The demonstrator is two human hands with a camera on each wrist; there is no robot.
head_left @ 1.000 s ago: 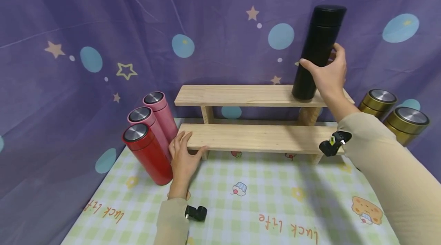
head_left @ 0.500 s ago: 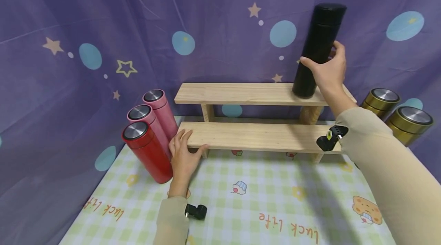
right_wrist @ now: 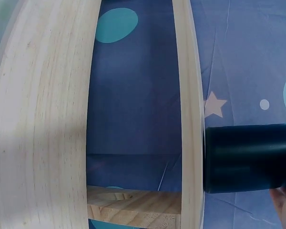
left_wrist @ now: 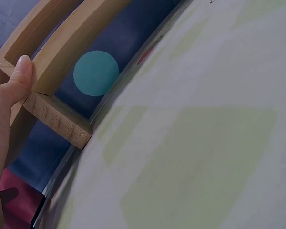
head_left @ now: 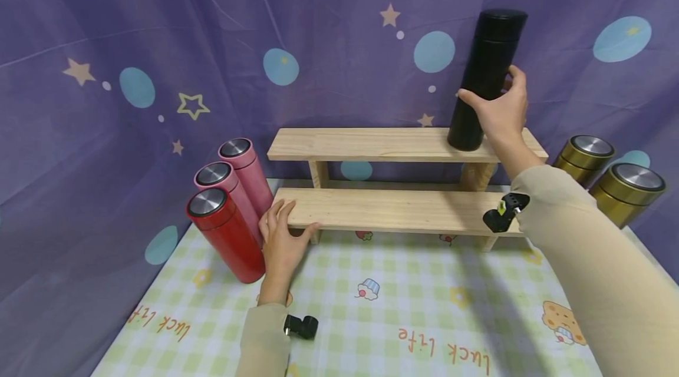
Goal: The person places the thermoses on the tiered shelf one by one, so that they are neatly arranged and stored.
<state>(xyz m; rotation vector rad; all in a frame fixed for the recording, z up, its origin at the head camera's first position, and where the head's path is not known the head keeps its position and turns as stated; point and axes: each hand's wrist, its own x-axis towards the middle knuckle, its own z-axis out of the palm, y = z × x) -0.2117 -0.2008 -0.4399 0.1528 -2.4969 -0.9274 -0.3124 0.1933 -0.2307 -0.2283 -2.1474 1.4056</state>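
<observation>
In the head view, my right hand [head_left: 504, 109] grips a black thermos bottle [head_left: 485, 59] from its right side. The bottle stands near the right end of the top board of a two-tier wooden shelf [head_left: 361, 144], leaning slightly right in the picture. Its base meets that board in the right wrist view, where only fingertips [right_wrist: 282, 202] show under the bottle [right_wrist: 243, 157]. My left hand [head_left: 283, 241] holds the lower board's left front corner, fingers on top and thumb along the front edge. The left wrist view shows that thumb against the wood [left_wrist: 62, 52].
Left of the shelf stand a red thermos [head_left: 233, 241] and two pink thermoses [head_left: 236, 188], [head_left: 249, 171], close to my left hand. Two gold thermoses [head_left: 580, 159], [head_left: 620, 194] stand at the right, beside my right forearm. A checked cloth [head_left: 403, 312] covers the table; a purple curtain [head_left: 339, 23] hangs behind.
The black thermos and my right hand have shifted very slightly left, the bottle's top coming down a little. My left hand stays where it was on the shelf.
</observation>
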